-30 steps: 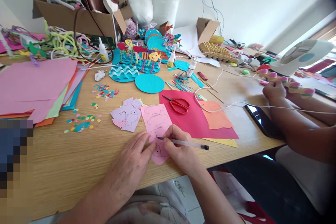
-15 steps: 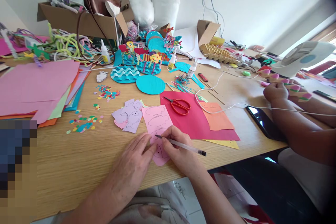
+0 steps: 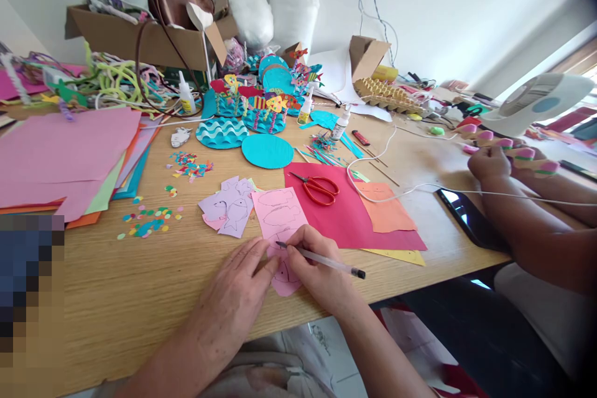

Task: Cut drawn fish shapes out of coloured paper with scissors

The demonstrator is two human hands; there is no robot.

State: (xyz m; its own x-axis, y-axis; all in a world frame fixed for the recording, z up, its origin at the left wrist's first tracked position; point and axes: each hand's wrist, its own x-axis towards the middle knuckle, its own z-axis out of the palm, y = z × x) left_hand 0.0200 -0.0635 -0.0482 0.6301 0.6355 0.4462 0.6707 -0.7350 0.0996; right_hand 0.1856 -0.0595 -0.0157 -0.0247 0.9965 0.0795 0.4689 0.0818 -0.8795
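Observation:
A strip of pink paper (image 3: 282, 208) with fish outlines drawn in black lies on the table in front of me. My right hand (image 3: 319, 264) grips a pen (image 3: 331, 261) with a clear barrel and black end cap, its tip on the paper. Flat on the strip's left edge rests my left hand (image 3: 245, 273), fingers stretched out. Purple paper pieces (image 3: 228, 205) with fish drawings lie just beyond my left hand. Red-handled scissors (image 3: 319, 189) sit on a red sheet (image 3: 345, 224) beyond my right hand.
Confetti dots (image 3: 152, 221) and a stack of coloured paper (image 3: 69, 155) lie to the left. Blue cardboard ovals (image 3: 267, 150) and glue bottles (image 3: 341, 122) stand farther back. A white cable (image 3: 420, 185) crosses the right side, near a phone (image 3: 466, 217) and another person's hands (image 3: 489, 165).
My hands, the pen and the pink paper look almost the same. At the right, the other person's pink-and-green pieces have tilted slightly.

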